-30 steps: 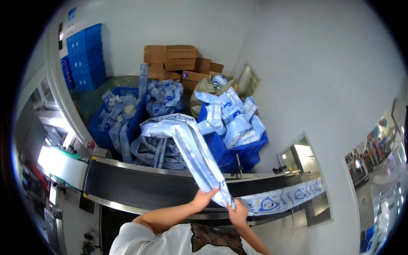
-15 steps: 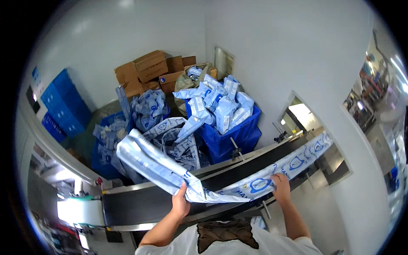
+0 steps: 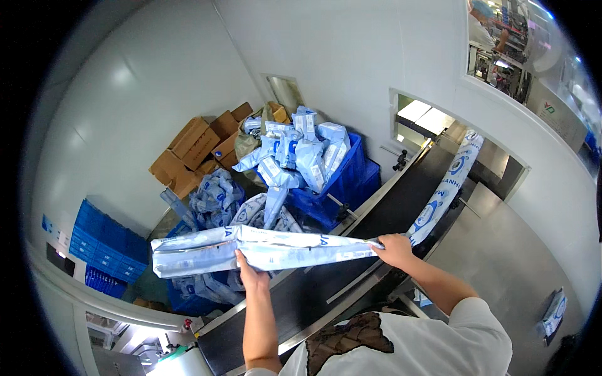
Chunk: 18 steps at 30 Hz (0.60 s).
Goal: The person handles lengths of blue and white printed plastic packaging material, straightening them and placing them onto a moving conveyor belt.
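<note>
A long strip of white-and-blue plastic packaging film (image 3: 301, 244) stretches in front of me above the conveyor belt (image 3: 288, 301). My left hand (image 3: 253, 277) grips its lower edge near the wide, flattened left end, thumb on the near side. My right hand (image 3: 396, 250) is closed around a bunched, narrow part. Beyond that hand the film bends away as a rounded tube (image 3: 446, 185), lying along the belt's right side up to the wall opening. The fingers behind the film are partly hidden.
Behind the belt stand blue crates (image 3: 348, 182) heaped with blue-and-white packs (image 3: 310, 156) and crumpled film (image 3: 216, 197). Cardboard boxes (image 3: 191, 147) lie by the wall; stacked blue crates (image 3: 106, 241) stand left. A metal bracket (image 3: 401, 160) sits on the belt's far rail. Through a window, a person (image 3: 483, 28) is visible.
The film's left part has swung from a sagging fold to a nearly straight, level stretch. My right hand has shifted to the bunched part. The view has turned.
</note>
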Each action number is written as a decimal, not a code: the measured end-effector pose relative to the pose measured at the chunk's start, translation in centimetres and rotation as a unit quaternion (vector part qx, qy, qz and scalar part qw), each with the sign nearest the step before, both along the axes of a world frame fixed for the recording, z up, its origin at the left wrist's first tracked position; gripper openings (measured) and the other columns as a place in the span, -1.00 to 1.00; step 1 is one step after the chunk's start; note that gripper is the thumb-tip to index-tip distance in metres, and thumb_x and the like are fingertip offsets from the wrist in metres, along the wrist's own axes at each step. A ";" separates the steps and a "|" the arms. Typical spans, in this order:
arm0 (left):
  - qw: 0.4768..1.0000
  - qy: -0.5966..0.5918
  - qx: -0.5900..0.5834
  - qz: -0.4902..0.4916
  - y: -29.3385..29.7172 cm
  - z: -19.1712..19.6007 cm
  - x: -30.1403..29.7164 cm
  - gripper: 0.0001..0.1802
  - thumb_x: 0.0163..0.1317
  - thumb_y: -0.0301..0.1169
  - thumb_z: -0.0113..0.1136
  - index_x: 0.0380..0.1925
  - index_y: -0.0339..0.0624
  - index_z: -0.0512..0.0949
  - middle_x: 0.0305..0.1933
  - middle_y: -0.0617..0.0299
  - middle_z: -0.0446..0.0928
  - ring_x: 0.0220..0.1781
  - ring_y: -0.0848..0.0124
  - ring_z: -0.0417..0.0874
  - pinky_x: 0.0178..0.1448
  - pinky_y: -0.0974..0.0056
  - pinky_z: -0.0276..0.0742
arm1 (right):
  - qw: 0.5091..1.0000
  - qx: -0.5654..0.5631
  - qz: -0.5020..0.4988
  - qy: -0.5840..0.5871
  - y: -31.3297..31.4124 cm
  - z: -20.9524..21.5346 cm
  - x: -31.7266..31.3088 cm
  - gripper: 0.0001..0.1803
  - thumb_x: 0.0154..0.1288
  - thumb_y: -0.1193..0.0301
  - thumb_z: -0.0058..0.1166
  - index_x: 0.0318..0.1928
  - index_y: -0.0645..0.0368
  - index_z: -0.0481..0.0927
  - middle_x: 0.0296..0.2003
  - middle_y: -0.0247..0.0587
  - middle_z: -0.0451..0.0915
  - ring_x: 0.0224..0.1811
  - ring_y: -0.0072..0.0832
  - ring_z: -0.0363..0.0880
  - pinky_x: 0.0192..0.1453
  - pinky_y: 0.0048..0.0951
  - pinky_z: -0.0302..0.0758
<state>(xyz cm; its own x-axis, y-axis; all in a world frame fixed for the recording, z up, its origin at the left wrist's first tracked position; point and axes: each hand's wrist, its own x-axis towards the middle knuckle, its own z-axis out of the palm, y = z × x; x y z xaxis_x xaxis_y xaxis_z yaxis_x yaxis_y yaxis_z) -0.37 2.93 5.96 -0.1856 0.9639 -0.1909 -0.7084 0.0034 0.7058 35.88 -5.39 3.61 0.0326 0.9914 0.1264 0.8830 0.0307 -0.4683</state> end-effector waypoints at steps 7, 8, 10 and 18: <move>0.979 0.158 0.084 -0.101 -4.5 -2.8 13.2 -0.42 0.23 -0.10 0.00 0.14 -0.18 0.17 0.14 0.16 0.29 0.20 0.27 0.28 0.26 0.06 0.18 | 0.989 -0.026 -0.040 0.138 1.4 1.5 -3.4 -0.61 0.12 0.06 -0.02 -0.46 0.14 0.59 -0.51 -0.08 0.56 -0.42 -0.14 0.55 -0.34 -0.17 0.44; 0.978 0.135 0.057 -0.148 -6.0 -2.7 15.0 -0.42 0.22 -0.10 0.01 0.12 -0.20 0.17 0.12 0.15 0.30 0.19 0.26 0.29 0.25 0.09 0.20 | 0.988 -0.003 -0.028 0.153 1.2 1.7 -3.9 -0.61 0.12 0.05 -0.02 -0.47 0.13 0.58 -0.51 -0.06 0.56 -0.41 -0.13 0.55 -0.35 -0.16 0.43; 0.971 0.106 0.037 -0.209 -7.3 -4.3 16.6 -0.50 0.27 -0.09 -0.07 0.06 -0.21 0.23 0.08 0.14 0.33 0.11 0.27 0.37 0.19 0.11 0.29 | 0.991 -0.001 -0.010 0.132 0.8 2.2 -5.1 -0.62 0.13 0.05 -0.01 -0.41 0.11 0.60 -0.51 -0.10 0.57 -0.41 -0.13 0.55 -0.36 -0.20 0.43; 0.965 0.167 0.050 -0.197 -8.8 -4.3 12.3 -0.75 0.33 -0.24 -0.18 -0.22 -0.20 0.34 -0.35 0.23 0.47 -0.39 0.43 0.47 -0.31 0.34 0.42 | 0.961 0.175 0.124 0.175 -2.0 2.5 -8.5 -0.69 0.01 0.20 0.11 -0.47 0.19 0.40 -0.55 -0.08 0.49 -0.49 -0.11 0.49 -0.41 -0.16 0.40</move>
